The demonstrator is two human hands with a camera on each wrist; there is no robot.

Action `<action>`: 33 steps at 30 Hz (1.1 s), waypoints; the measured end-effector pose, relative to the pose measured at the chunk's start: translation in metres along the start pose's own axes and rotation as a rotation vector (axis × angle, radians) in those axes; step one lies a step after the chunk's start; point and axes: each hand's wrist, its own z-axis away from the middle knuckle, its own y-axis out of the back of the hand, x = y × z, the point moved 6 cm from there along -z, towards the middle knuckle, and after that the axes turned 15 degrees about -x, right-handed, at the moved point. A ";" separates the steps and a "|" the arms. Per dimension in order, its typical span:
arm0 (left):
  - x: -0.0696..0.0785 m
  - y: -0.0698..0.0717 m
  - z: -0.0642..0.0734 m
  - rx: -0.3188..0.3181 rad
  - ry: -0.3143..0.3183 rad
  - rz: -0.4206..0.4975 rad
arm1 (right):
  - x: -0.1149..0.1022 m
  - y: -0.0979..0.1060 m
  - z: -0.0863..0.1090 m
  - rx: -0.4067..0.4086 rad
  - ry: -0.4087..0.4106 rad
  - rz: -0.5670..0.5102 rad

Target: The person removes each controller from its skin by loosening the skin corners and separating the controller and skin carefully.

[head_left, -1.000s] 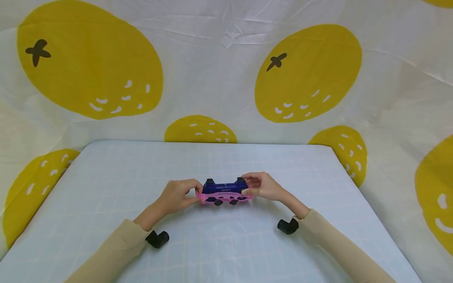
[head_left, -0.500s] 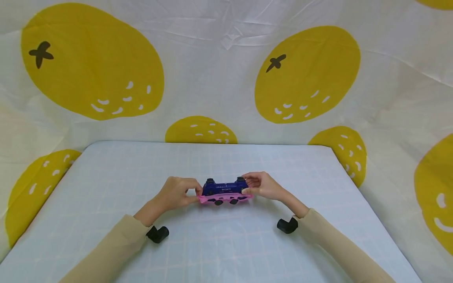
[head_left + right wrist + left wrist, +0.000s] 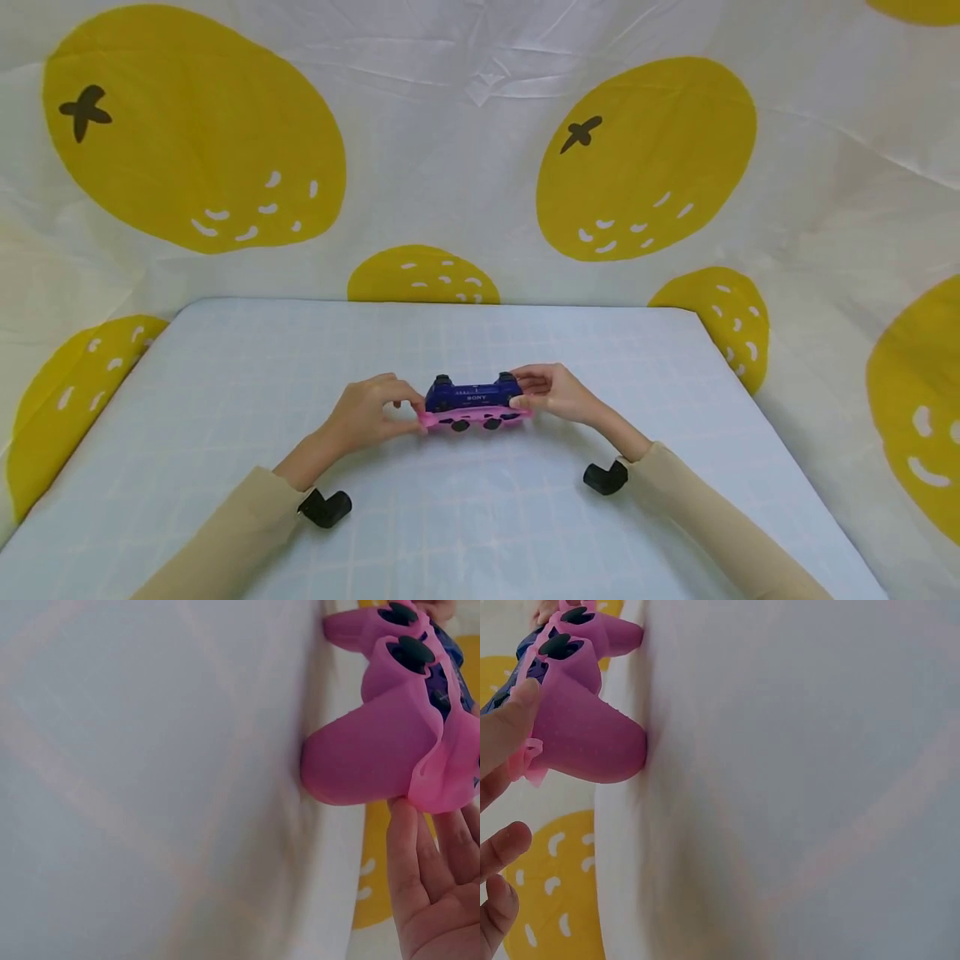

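Note:
A dark blue game controller point(image 3: 477, 398) with a SONY mark stands on its grips at mid-table, its front edge facing up. A pink silicone cover point(image 3: 476, 414) wraps its near face and grips, with black thumbsticks poking through. My left hand point(image 3: 371, 410) pinches the cover's left edge between thumb and index finger; the other fingers stand off it in the left wrist view. My right hand point(image 3: 561, 395) holds the controller's right end, thumb in front and fingers behind. In the right wrist view, the cover point(image 3: 367, 754) has a loose rim fold near the fingertips.
The table point(image 3: 465, 517) carries a pale blue checked cloth. Behind it hangs a white curtain point(image 3: 450, 158) printed with yellow fruit. A black wrist camera point(image 3: 326, 507) sits at the left cuff, and another black camera point(image 3: 606, 477) at the right cuff.
Very little differs. The left hand has shifted slightly at the cover's left edge, its fingers a bit more spread. The right hand keeps its hold, and the controller stays in place.

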 end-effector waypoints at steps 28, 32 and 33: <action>-0.009 -0.006 -0.001 0.078 0.052 0.209 | -0.006 -0.007 0.030 0.130 0.354 0.063; -0.006 -0.003 -0.003 0.098 -0.003 0.163 | -0.029 -0.007 0.035 0.151 0.412 0.179; -0.005 -0.002 -0.004 0.104 -0.017 0.149 | -0.033 -0.007 0.036 0.155 0.415 0.196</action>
